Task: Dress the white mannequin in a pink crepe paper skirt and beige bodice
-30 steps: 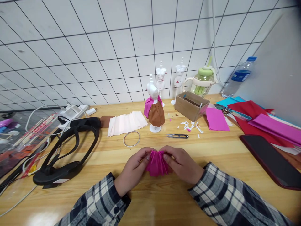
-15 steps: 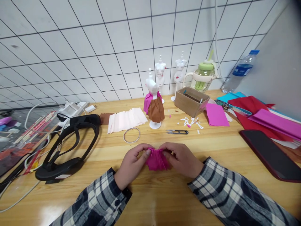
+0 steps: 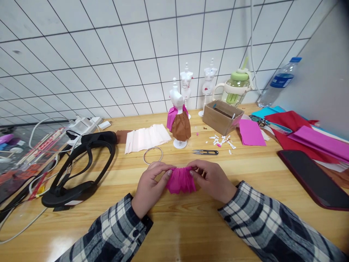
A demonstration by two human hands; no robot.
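While both forearms angle inward, the left hand [image 3: 149, 187] and right hand [image 3: 214, 181] each pinch, thumb against curled fingers, a top corner of one gathered magenta cloth [image 3: 181, 181] at near centre; some fingertips are hidden. Farther are one pair of snips [image 3: 208, 152] and three mannequins [image 3: 176, 99], one partly hidden.
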